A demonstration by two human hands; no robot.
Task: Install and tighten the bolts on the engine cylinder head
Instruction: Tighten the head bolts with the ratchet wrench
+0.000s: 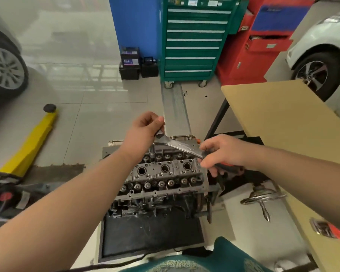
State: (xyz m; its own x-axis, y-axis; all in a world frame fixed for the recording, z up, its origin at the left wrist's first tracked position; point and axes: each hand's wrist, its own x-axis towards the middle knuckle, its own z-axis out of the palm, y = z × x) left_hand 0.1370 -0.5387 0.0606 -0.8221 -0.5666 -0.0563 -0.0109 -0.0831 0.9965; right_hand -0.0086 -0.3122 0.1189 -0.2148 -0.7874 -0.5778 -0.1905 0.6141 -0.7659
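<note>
The grey engine cylinder head sits on a block on the floor, below the middle of the view, with three round bores and two rows of valve springs showing. A long ratchet wrench lies across its far side, with a socket extension dropping from its head onto the head's far left corner. My left hand grips the ratchet's head end from above. My right hand curls around its red-and-black handle at the right.
A yellow jack arm lies at the left. A cardboard-covered table stands at the right, with a cross wrench on the floor beside it. Green and red tool cabinets stand behind, with car wheels at both sides.
</note>
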